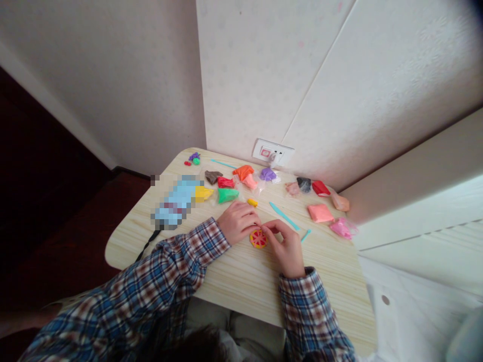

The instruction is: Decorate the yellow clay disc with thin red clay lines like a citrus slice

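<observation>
A small round clay disc (258, 239) lies on the table, red inside with pale pink spokes and a yellow rim, like a citrus slice. My left hand (238, 222) is at its upper left edge, fingers bent and close together, the fingertips partly hidden. From the other side, my right hand (286, 246) pinches the disc's upper right edge between thumb and forefinger. Just beyond the left fingers sits a short yellow clay piece (252, 202). A blue clay knife (284, 216) and a smaller blue clay tool (306, 235) lie past my right hand.
Bags of coloured clay stand along the back, among them green (228, 195), orange (243, 172), purple (267, 174) and pink (343, 228). A blurred light-blue object (177, 201) with a black cord is at left. Clay grapes (194, 157) sit far left. A wall socket (272, 152) is behind.
</observation>
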`<action>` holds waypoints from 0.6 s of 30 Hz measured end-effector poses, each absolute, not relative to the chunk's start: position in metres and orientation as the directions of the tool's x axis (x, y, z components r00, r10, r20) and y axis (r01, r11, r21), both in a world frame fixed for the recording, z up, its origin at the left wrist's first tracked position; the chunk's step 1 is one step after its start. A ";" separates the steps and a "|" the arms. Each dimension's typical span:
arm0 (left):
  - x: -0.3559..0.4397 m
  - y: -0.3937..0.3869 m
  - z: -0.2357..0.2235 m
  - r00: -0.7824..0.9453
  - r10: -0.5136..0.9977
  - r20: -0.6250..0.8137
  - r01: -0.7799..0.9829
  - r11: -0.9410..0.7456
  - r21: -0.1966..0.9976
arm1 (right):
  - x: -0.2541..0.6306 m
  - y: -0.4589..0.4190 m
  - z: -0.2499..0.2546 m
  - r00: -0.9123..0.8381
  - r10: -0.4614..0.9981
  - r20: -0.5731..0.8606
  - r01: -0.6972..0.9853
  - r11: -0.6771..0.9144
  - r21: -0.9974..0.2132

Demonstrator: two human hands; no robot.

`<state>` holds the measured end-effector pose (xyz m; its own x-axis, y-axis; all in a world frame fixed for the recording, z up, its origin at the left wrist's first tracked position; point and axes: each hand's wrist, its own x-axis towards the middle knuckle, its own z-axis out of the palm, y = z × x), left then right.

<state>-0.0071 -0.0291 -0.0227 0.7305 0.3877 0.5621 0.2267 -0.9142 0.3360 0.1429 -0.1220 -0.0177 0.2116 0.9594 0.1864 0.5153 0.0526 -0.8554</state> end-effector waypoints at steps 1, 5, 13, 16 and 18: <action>-0.007 -0.029 -0.022 0.732 0.392 0.556 0.231 -0.912 0.339 | 0.143 -0.122 -0.018 0.207 0.958 0.196 0.530 0.059 -0.846; -0.007 -0.029 -0.023 0.729 0.400 0.556 0.231 -0.907 0.351 | 0.142 -0.122 -0.017 0.199 0.951 0.239 0.580 0.082 -0.811; -0.008 -0.027 -0.021 0.688 0.417 0.593 0.225 -0.901 0.372 | 0.147 -0.122 -0.018 0.244 0.925 0.291 0.625 0.079 -0.777; -0.008 -0.027 -0.020 0.693 0.422 0.584 0.223 -0.897 0.382 | 0.149 -0.123 -0.018 0.256 0.919 0.299 0.629 0.077 -0.774; -0.008 -0.027 -0.020 0.706 0.422 0.569 0.220 -0.894 0.391 | 0.150 -0.124 -0.019 0.260 0.918 0.299 0.625 0.076 -0.777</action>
<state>-0.0084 -0.0273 -0.0197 0.7058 0.4222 0.5688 0.2197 -0.8938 0.3909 0.1496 -0.1235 -0.0194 0.2595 0.9184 0.2987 0.6249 0.0761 -0.7770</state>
